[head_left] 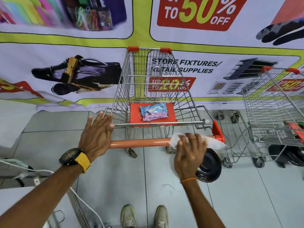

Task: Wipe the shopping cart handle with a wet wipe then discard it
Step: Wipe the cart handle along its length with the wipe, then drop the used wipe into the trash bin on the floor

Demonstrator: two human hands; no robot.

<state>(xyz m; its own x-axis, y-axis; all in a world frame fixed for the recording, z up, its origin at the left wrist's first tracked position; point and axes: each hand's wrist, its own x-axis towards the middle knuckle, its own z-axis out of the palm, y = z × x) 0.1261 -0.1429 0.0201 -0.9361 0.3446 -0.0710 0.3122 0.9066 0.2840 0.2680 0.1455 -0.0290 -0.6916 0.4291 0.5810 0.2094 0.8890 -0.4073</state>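
A wire shopping cart (153, 89) stands in front of me, its orange handle (139, 143) running left to right. My right hand (189, 150) presses a white wet wipe (213, 142) around the handle's right part, near the red end cap. My left hand (97, 135), with a yellow-strapped watch on the wrist, rests flat on the cart's left rear corner, covering the handle's left end. A blue and pink wipes pack (153, 111) lies on the cart's red child seat.
A second wire cart (276, 104) stands at the right. A black round bin lid (209, 165) sits on the floor under my right hand. White cables (37, 170) run at the left. A printed banner (74, 71) hangs behind the cart. My shoes (144, 216) are below.
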